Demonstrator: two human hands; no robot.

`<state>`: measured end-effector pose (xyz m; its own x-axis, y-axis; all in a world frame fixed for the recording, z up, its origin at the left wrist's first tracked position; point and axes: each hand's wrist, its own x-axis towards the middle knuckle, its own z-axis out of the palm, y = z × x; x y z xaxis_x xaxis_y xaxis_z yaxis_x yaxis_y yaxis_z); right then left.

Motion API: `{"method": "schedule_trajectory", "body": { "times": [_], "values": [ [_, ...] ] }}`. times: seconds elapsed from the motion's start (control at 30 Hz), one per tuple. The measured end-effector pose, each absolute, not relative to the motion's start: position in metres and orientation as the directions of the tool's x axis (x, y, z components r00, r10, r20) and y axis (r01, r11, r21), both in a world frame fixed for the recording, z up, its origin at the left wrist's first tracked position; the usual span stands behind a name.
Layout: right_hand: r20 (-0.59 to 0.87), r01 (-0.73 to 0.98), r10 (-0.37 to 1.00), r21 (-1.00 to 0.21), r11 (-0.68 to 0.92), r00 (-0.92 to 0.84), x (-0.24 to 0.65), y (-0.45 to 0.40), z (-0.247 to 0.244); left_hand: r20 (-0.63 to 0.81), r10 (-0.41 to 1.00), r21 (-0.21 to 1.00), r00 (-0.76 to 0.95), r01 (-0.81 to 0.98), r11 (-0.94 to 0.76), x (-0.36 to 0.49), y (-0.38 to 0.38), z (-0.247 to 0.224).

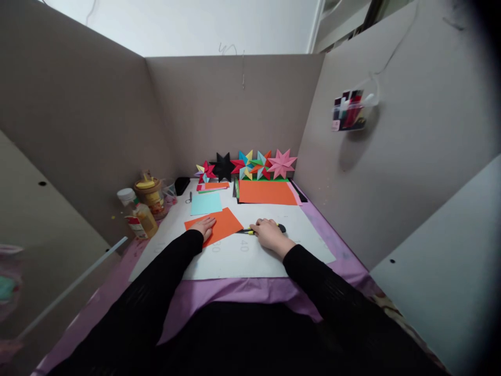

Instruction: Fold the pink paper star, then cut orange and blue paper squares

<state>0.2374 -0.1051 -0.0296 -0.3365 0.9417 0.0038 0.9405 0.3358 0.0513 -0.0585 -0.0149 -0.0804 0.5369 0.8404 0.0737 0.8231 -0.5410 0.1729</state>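
Note:
An orange sheet of paper (225, 222) lies at an angle on the white work sheet (242, 266). My left hand (204, 226) rests flat on its left part, fingers stretched out. To the right, my right hand (270, 235) is closed over a yellow-and-black utility knife (282, 228), which lies low against the work sheet. The knife's thin front end points left, reaching the orange sheet's right corner. My palm and fingers hide the middle of the knife.
Behind lie a light blue sheet (206, 203), small scissors (189, 198) and a stack of orange paper (268, 192). Several folded paper stars (282, 163) lean on the back panel. A glue bottle (140, 216) and a brown jar (152, 197) stand left. Grey panels enclose the table.

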Motion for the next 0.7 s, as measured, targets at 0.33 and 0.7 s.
{"method": "schedule_trajectory", "body": {
  "times": [0.33,0.7],
  "values": [
    [0.01,0.939,0.94,0.032,0.341,-0.342,0.231,-0.107,-0.028,0.061,0.847,0.187,0.528,0.827,-0.53,-0.059,-0.014,-0.082],
    [0.024,0.936,0.936,0.033,0.35,-0.351,0.229,-0.114,-0.026,0.056,0.839,0.201,0.541,0.817,-0.54,-0.059,-0.017,-0.077]
  ]
}}
